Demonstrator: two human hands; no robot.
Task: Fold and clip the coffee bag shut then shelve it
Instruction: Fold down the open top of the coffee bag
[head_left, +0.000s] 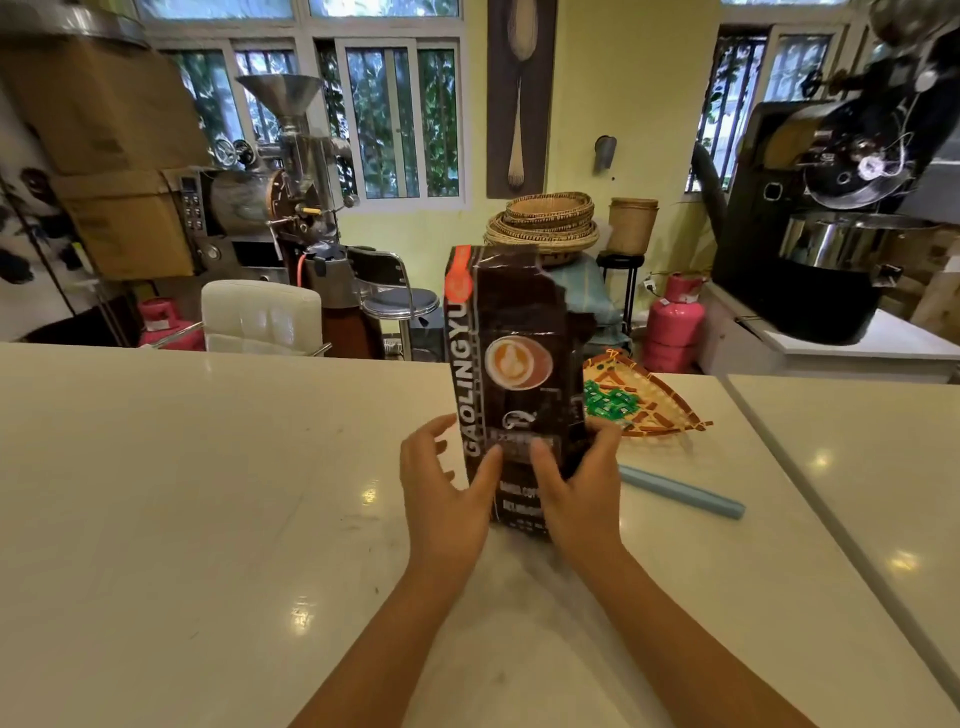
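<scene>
One white counter (208, 493) fills the lower view, with a second white surface (857, 467) abutting it on the right across a narrow seam. Behind stand two coffee roasters: a steel one (275, 192) at left and a black one (841, 208) at right. Two pink gas cylinders sit on the floor, one at left (166, 325) and one at right (675, 317). A single dark coffee bag (511, 374) stands upright on the counter, its top edge ragged and unfolded. One woven fan-shaped tray (654, 405) lies just behind and right of the bag, holding what look like small green packets, though blur leaves that unsure. One pale blue bar-shaped clip (680, 491) lies flat to the right of the bag, apart from both hands.

The bag stands between the two hands, at their fingertips. The left hand (441, 493) is spread wide, thumb on the bag's front, fingers off its left edge. The right hand (582, 483) curls partway around the lower right side, thumb pressed on the front, gripping it.
</scene>
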